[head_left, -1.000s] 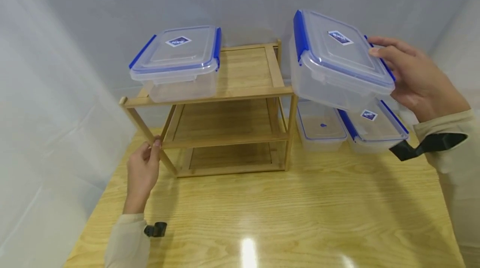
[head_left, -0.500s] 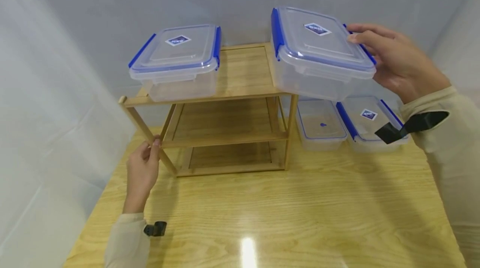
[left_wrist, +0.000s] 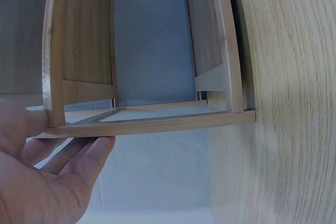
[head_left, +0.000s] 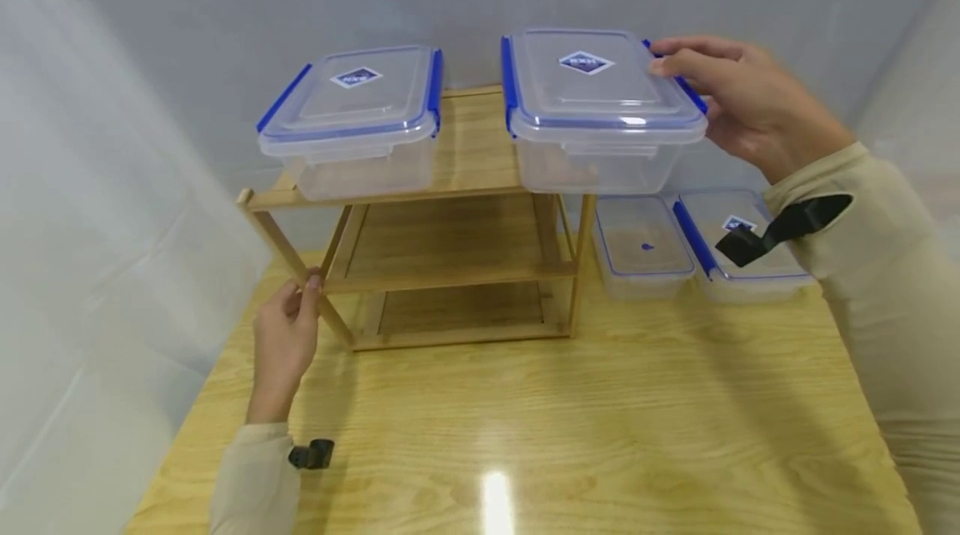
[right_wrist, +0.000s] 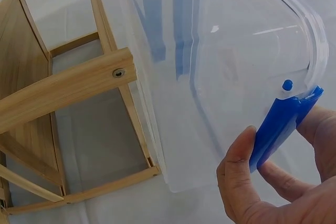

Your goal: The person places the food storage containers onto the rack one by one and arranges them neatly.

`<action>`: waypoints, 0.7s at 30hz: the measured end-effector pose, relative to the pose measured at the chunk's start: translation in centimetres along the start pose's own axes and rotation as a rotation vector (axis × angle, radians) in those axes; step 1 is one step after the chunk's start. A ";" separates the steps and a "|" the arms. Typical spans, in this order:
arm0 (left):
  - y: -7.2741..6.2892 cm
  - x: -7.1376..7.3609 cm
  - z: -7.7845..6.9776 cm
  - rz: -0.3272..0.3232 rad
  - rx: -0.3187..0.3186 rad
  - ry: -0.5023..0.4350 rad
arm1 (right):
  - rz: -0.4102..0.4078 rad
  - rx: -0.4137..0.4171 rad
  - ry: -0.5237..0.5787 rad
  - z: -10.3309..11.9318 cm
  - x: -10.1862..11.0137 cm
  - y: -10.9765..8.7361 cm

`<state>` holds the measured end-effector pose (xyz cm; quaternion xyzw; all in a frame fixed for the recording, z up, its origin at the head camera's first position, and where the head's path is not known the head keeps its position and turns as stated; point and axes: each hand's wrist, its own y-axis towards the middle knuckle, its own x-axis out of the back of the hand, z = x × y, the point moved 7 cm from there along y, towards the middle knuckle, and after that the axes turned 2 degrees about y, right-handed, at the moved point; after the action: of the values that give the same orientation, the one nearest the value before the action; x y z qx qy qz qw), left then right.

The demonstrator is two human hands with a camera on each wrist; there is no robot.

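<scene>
A clear food container [head_left: 600,164] with blue side latches overlaps the right end of the top shelf of a three-tier wooden rack [head_left: 450,278]. My right hand [head_left: 757,106] grips its right side, thumb and fingers around the blue latch [right_wrist: 278,129] in the right wrist view. The container looks nearly level there, close over the shelf. At the rack's front left post, level with the middle shelf, my left hand [head_left: 287,335] holds the wood; the left wrist view shows its fingers [left_wrist: 94,158] against the post. A matching container [head_left: 360,172] sits on the top shelf's left side.
Two more lidded containers stand on the table right of the rack: a smaller one [head_left: 645,247] and a latched one [head_left: 738,243] partly behind my right wrist strap. Pale sheeting [head_left: 480,2] hangs behind the rack. The wooden table [head_left: 480,418] stretches in front.
My right hand has carried its container left and over the rack's right end, and the container has gone from tilted to nearly level. My left hand has stayed on the post.
</scene>
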<state>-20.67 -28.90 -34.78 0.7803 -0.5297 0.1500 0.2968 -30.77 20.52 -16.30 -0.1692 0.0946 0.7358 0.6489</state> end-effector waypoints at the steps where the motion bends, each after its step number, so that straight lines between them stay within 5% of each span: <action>1: 0.0 0.0 0.0 -0.001 -0.002 0.001 | -0.004 0.000 -0.008 0.0 -0.1 0.0; 21: -0.2 0.4 0.3 0.000 -0.005 0.011 | -0.019 0.001 -0.054 -0.3 -3.5 1.2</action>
<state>-20.35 -29.31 -34.92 0.7788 -0.5283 0.1528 0.3017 -31.57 17.00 -15.40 -0.1499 0.0755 0.7338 0.6583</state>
